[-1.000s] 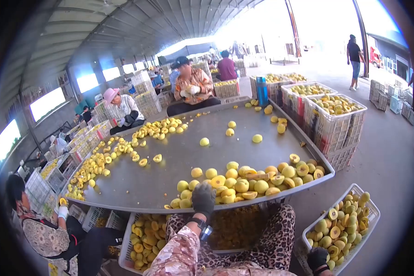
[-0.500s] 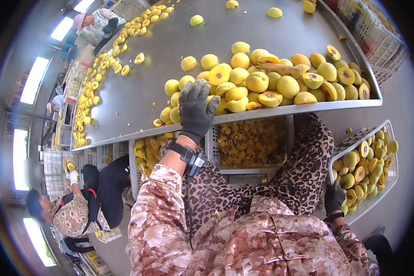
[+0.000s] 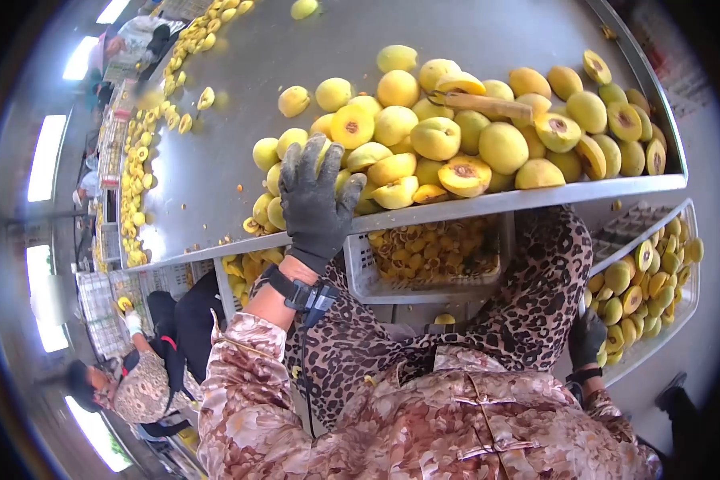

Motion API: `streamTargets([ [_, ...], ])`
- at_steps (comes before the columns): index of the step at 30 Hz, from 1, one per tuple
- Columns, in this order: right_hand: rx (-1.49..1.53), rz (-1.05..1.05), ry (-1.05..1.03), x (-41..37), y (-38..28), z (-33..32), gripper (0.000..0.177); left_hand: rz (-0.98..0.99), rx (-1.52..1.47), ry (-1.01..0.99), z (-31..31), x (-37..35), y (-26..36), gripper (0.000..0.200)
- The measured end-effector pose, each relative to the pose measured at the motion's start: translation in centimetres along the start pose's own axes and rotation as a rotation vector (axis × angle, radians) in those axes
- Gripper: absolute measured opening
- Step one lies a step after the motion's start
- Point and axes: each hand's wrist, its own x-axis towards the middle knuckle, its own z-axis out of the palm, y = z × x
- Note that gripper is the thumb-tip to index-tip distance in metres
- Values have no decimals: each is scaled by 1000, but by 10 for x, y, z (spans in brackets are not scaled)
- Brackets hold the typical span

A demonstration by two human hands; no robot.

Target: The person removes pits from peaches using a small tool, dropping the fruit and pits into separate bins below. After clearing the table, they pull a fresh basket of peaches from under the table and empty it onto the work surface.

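My left hand (image 3: 318, 196), in a dark glove, rests over the near edge of the metal table with fingers spread, against yellow peaches (image 3: 296, 144). Whole and halved peaches are heaped to its right, some cut faces showing pits. On the heap lies a wooden-handled tool (image 3: 488, 105); its metal end is partly hidden. Low on the right, my gloved right hand (image 3: 586, 338) is closed at the side of a tilted plastic crate (image 3: 674, 326) full of peaches. Its fingertips are partly hidden.
The metal table (image 3: 248, 76) has a raised rim. Beneath it, a crate (image 3: 360, 280) holds fruit scraps, between my legs. Halved peaches (image 3: 136, 184) line the table's far left side. A co-worker (image 3: 148, 384) sits at the left, near stacked crates.
The view has shifted, so the table and peaches appear larger and nearer. My left hand stays at the peaches, its fingers now spread wider. My right hand remains at the crate.
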Motion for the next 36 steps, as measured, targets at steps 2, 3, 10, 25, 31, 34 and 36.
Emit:
streamTargets([
  [2, -15, -5, -22, -3, 9, 12, 9, -18, -37, 52, 3, -3, -4, 53],
  [3, 2, -4, -31, -2, 14, 17, 11, -27, -61, 68, 2, -3, -3, 54],
  [10, 144, -20, 9, -3, 12, 7, 13, -93, -189, 312, -6, -6, -2, 50],
  [25, -72, 57, 112, 77, -50, -90, 35, -334, -363, 447, -131, -165, -171, 32],
  [31, 691, -787, -236, 117, -323, -201, 14, -1227, -41, 295, -63, -410, -171, 55],
  [34, 397, -888, -809, 93, -386, -133, 26, -1462, 232, 51, -49, -499, -140, 75],
  [36, 451, -1071, -636, 65, -383, -28, 36, -1630, -19, 266, -27, -535, -132, 64],
])
